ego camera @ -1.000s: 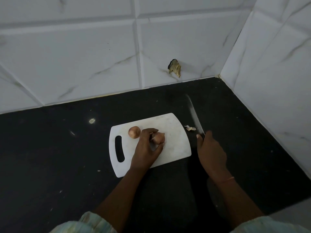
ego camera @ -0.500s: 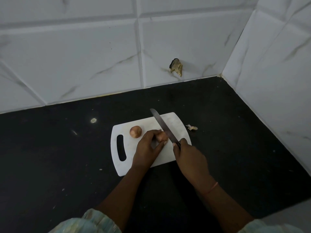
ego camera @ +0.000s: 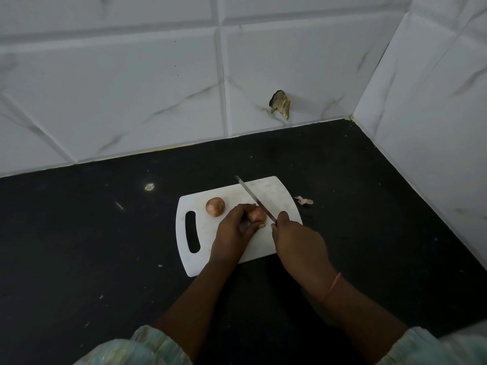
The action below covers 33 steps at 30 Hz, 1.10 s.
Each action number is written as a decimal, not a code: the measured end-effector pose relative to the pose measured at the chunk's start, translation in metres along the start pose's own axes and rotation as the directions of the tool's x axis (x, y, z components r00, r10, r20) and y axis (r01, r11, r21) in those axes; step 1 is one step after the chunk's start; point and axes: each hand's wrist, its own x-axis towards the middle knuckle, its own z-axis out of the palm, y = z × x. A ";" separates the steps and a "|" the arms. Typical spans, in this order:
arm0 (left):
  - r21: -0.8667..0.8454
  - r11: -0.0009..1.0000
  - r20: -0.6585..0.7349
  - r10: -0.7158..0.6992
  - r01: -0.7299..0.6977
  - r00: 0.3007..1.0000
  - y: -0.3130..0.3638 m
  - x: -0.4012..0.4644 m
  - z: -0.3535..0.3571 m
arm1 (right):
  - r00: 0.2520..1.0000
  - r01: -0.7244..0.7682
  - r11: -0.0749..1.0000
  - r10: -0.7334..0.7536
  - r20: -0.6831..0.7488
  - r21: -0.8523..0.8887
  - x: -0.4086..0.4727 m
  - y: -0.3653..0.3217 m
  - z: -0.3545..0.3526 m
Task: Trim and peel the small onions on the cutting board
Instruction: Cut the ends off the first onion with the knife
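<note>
We see a dull black stone countertop, speckled with pale crumbs and one round whitish spot toward its far left. Behind it rises a back wall of large white marble-look tiles with faint grey-brown veins. It meets a matching tiled side wall at the right, forming a corner. A ragged brownish hole or chip breaks the back wall low down. The light is dim and even.

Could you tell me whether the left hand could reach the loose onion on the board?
Probably yes: the loose onion lies beside the left hand with nothing between, though that hand grips another onion.
</note>
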 end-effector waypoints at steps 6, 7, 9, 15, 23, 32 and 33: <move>-0.042 0.999 0.008 -0.016 0.017 1.000 0.001 0.001 -0.001 | 0.999 0.032 0.999 -0.031 0.023 -0.025 0.002 0.000 -0.002; -0.045 0.999 0.008 -0.015 0.015 1.000 0.001 0.001 0.000 | 0.999 0.028 0.999 -0.027 0.040 -0.028 0.002 0.002 -0.002; -0.041 0.999 0.005 -0.011 0.011 1.000 -0.001 0.001 0.000 | 0.997 0.022 0.999 -0.019 0.074 -0.041 0.003 0.003 -0.003; -0.068 0.997 0.009 -0.037 0.038 0.999 -0.002 0.001 0.001 | 0.995 0.058 0.998 -0.055 0.084 -0.037 0.003 0.001 -0.009; -0.065 0.997 -0.007 -0.043 0.042 0.999 0.003 0.001 0.000 | 0.980 0.079 0.997 -0.073 0.183 -0.026 0.008 0.000 -0.018; 0.038 0.998 -0.013 0.056 -0.056 0.998 0.004 0.004 -0.001 | 0.985 0.111 0.994 -0.108 0.136 -0.019 0.011 0.004 -0.016; 0.034 0.998 -0.013 0.054 -0.054 0.998 0.004 0.003 -0.001 | 0.984 0.116 0.993 -0.111 0.138 -0.030 0.009 0.007 -0.014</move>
